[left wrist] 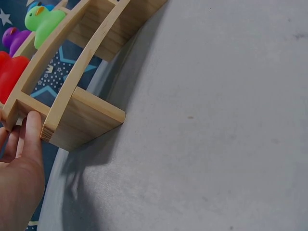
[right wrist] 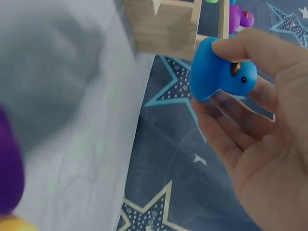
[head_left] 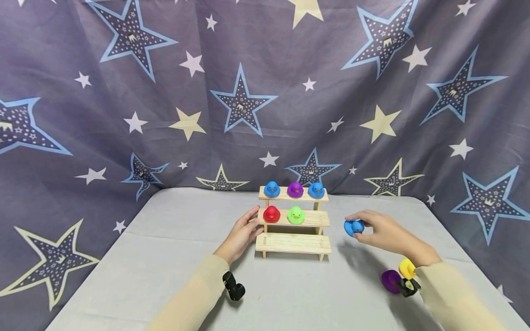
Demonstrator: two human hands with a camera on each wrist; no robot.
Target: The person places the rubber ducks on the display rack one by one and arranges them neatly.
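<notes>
A three-step wooden display stand point(head_left: 293, 242) stands on the table. My left hand point(head_left: 241, 233) holds the left end of its middle step; in the left wrist view the fingers point(left wrist: 32, 137) lie against the side piece. To the right of the stand, my right hand point(head_left: 383, 232) pinches a blue rubber duck point(right wrist: 209, 72) between thumb and fingers, above the table. On the top step sit a blue duck point(head_left: 272, 189), a purple duck point(head_left: 295, 190) and another blue duck point(head_left: 316, 190). The middle step bears a red duck point(head_left: 271, 214) and a green duck point(head_left: 296, 215).
A purple duck point(head_left: 390, 281) and a yellow duck point(head_left: 407, 268) lie on the table by the right wrist, partly hidden by its black wrist camera point(head_left: 410, 288). The grey tabletop point(head_left: 290, 294) ends at a star-patterned curtain point(head_left: 265, 92) behind the stand.
</notes>
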